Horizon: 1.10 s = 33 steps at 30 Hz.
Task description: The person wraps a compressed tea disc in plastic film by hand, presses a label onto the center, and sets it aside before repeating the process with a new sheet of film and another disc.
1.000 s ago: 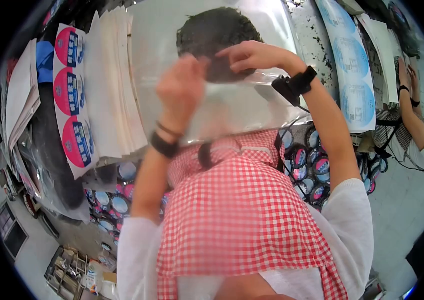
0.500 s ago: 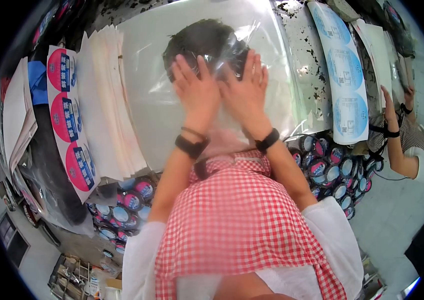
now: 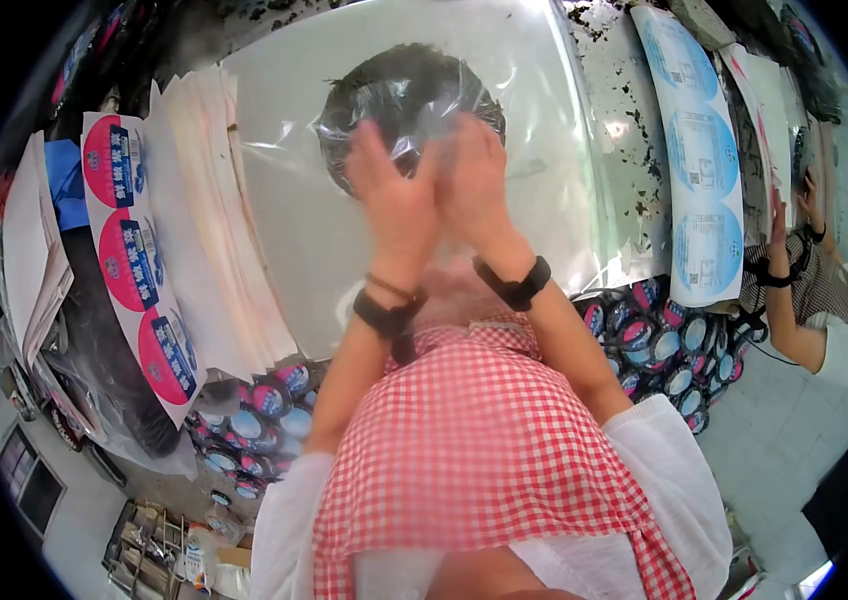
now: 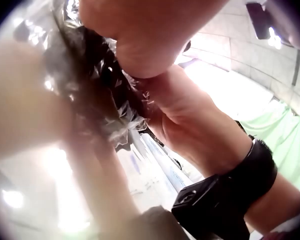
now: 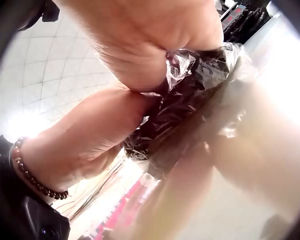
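Left hand [image 3: 392, 200], right hand [image 3: 474, 180] side by side, touching. Fingers straight, a bit blurred, pressing flat on bag [image 3: 399, 90] with dark disc inside. Bag lies on sheets [image 3: 294, 200] on counter [image 3: 629, 150].

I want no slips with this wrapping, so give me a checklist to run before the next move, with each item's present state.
1. Left hand flat on the dark round bundle: ok.
2. Right hand flat on it, beside the left: ok.
3. Clear film lies over the bundle: ok, crinkled near the hands.
4. Film closed beneath the bundle: cannot tell.
5. Paper stack apart from the bundle: ok.
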### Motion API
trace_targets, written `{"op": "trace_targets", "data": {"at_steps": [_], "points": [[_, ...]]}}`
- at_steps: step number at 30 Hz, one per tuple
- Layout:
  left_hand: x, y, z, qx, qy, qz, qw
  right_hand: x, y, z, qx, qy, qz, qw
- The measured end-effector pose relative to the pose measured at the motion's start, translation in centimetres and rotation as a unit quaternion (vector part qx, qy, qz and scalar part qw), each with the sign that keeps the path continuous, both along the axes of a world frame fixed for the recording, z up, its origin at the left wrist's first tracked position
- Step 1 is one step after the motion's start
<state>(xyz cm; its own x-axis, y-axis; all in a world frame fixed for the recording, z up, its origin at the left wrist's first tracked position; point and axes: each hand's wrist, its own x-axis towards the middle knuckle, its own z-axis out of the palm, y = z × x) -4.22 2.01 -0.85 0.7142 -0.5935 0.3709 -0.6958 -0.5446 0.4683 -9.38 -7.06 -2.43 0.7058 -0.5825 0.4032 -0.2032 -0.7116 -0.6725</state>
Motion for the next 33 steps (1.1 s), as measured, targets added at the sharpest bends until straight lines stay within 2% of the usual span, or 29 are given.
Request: {"op": "trace_targets", "data": {"at_steps": [1, 2, 5, 6, 9, 10, 12, 14, 15, 17, 18, 21, 22, 25, 26, 28, 29, 31, 32, 33], "points": [[0.1, 0.0, -0.7, -0.050, 0.064, -0.050, 0.995, 0.0, -0.1, -0.2, 0.079, -0.040, 0.009, 0.996], [-0.2, -0.2, -0.3, -0.090, 0.161, -0.053, 0.981, 0.1, -0.1, 1.7, 0.122, -0.023, -0.014, 0.992], [0.8, -0.1, 0.5, -0.099, 0.119, -0.043, 0.987, 0.5, -1.9, 3.1, -0.005, 0.124, 0.065, 0.990], [1.1, 0.4, 1.2, 0.016, -0.021, -0.023, 0.999, 0.7, -1.8, 3.2, -0.108, 0.116, 0.051, 0.986], [1.3, 0.6, 2.7, 0.072, -0.038, 0.026, 0.996, 1.3, -3.1, 2.2, -0.168, 0.091, 0.114, 0.975], [1.7, 0.7, 2.3, 0.094, -0.060, 0.002, 0.994, 1.4, -3.5, 1.7, -0.168, 0.084, 0.142, 0.972], [1.9, 1.3, 0.1, 0.004, 0.050, -0.021, 0.999, 1.5, -4.1, 0.4, -0.117, 0.064, 0.216, 0.967], [2.8, 1.0, -0.5, -0.079, 0.118, -0.013, 0.990, 2.1, -3.9, 1.8, -0.054, 0.113, 0.196, 0.972], [3.4, 1.1, -0.6, -0.032, 0.060, -0.027, 0.997, 2.4, -3.9, 2.7, -0.021, 0.138, 0.186, 0.973], [5.0, 0.9, 1.9, 0.065, -0.048, -0.054, 0.995, 3.5, -4.9, 4.6, -0.166, 0.107, 0.168, 0.966], [6.0, 0.4, 3.3, 0.021, -0.148, -0.069, 0.986, 3.7, -5.2, 4.8, -0.235, 0.093, 0.157, 0.955], [7.1, 0.8, 0.7, 0.005, -0.075, -0.144, 0.987, 4.0, -6.2, 2.9, -0.172, 0.036, 0.249, 0.952], [6.7, 1.4, 0.1, -0.020, -0.029, -0.154, 0.987, 3.8, -5.5, 1.9, -0.069, 0.008, 0.259, 0.963], [5.7, 1.9, 1.3, -0.006, 0.129, -0.106, 0.986, 2.9, -4.7, 3.4, 0.014, 0.105, 0.224, 0.969], [6.1, 1.6, 1.9, -0.007, 0.096, -0.111, 0.989, 3.4, -4.9, 2.7, 0.012, 0.069, 0.213, 0.974], [7.4, 0.8, 3.6, 0.010, -0.086, -0.111, 0.990, 3.7, -5.2, 2.6, -0.024, 0.129, 0.235, 0.963], [8.0, 0.6, 3.4, 0.009, -0.091, -0.132, 0.987, 3.7, -5.2, 2.7, -0.040, 0.161, 0.243, 0.956], [9.1, 0.3, 2.9, 0.006, -0.100, -0.173, 0.980, 4.0, -5.0, 4.1, -0.138, 0.107, 0.202, 0.964], [9.0, 0.6, 1.7, -0.004, -0.035, -0.192, 0.981, 4.1, -4.9, 4.6, -0.186, 0.079, 0.185, 0.962], [9.1, 0.9, 1.1, -0.013, 0.027, -0.212, 0.977, 4.5, -5.2, 4.2, -0.161, 0.070, 0.226, 0.958]]}}
